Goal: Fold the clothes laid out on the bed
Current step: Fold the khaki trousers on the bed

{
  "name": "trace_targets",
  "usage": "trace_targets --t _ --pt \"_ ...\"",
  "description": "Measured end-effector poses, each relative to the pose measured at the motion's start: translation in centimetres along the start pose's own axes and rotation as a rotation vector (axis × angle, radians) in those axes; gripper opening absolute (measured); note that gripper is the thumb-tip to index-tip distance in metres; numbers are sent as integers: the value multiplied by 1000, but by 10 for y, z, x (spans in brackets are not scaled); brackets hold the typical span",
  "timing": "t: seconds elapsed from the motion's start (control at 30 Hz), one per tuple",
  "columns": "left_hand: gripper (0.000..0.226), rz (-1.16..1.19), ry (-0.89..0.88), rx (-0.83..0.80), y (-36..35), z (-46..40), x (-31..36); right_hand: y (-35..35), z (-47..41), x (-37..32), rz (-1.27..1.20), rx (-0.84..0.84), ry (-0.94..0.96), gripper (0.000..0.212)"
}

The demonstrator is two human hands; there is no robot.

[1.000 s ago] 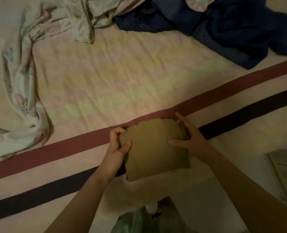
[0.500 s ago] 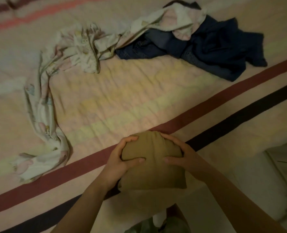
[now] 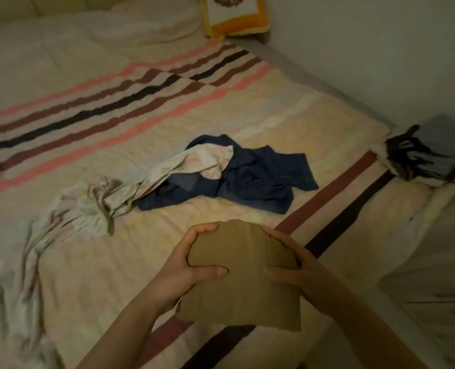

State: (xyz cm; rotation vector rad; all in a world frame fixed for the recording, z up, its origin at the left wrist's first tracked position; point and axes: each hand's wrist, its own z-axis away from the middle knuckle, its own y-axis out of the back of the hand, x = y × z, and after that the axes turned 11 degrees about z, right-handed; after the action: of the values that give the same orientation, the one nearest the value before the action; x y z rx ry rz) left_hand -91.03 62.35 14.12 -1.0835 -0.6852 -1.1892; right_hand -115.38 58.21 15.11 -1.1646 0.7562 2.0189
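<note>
A folded tan garment (image 3: 243, 283) hangs in the air above the near edge of the bed (image 3: 88, 275), held from both sides. My left hand (image 3: 189, 262) grips its left edge, thumb on top and fingers curled over the far end. My right hand (image 3: 293, 259) grips its right edge the same way. Farther back on the bed lies a crumpled dark blue denim garment (image 3: 250, 179). A pale floral garment (image 3: 88, 209) trails from the denim toward the near left.
A pillow (image 3: 146, 25) and an orange-edged cushion (image 3: 237, 14) lie at the head of the bed. A wall (image 3: 380, 49) runs along the right side. A dark and grey pile of cloth (image 3: 428, 153) sits at the bed's right edge beside pale furniture (image 3: 434, 262).
Both hands have lifted the tan garment off the bed and hold it higher. The view has tilted up and now takes in the head of the bed and the wall.
</note>
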Motion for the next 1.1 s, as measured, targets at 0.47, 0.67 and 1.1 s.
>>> trace_targets --t 0.47,0.67,1.1 --pt "63 -145 31 -248 -313 -317 47 377 -15 38 -29 467 8 67" --pt "59 -240 6 -391 -435 -428 59 509 -28 57 24 661 -68 66" --pt "66 -589 -196 -665 -577 -639 24 646 -121 132 -134 1360 -202 66"
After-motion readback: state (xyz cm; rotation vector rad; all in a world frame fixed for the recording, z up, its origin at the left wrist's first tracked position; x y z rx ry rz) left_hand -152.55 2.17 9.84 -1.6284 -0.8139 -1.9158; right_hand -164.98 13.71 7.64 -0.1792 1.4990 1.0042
